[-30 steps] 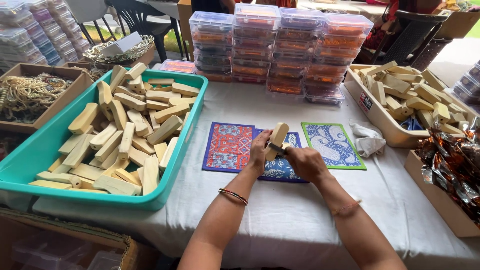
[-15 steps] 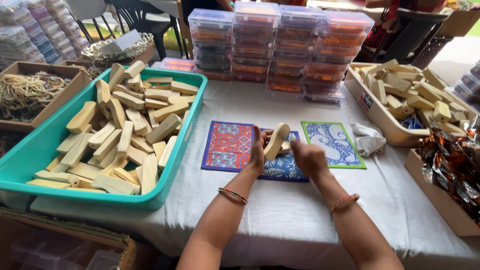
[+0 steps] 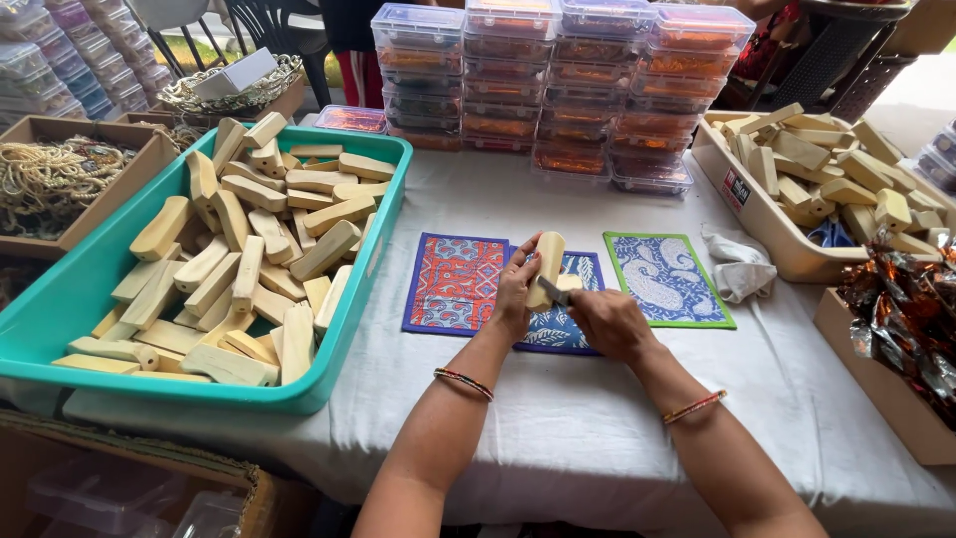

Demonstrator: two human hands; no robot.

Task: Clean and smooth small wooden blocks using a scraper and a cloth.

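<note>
My left hand [image 3: 515,294] grips a pale wooden block [image 3: 546,265], held nearly upright over the middle patterned mat [image 3: 558,324]. My right hand [image 3: 609,324] holds a small dark-bladed tool [image 3: 553,291] whose tip touches the lower part of the block. A red and blue mat [image 3: 453,282] lies to the left, a green-edged blue and white mat [image 3: 667,279] to the right. Both wrists wear thin bangles.
A teal tub [image 3: 368,239] full of wooden blocks stands on the left. A beige tray [image 3: 757,224] of more blocks sits at the right, a crumpled white cloth [image 3: 737,264] beside it. Stacked clear lidded boxes [image 3: 558,90] line the back. A cardboard box of shiny wrappers [image 3: 901,329] is far right.
The block has been turned from leaning right to nearly upright. My right hand has shifted down along its lower part with the tool.
</note>
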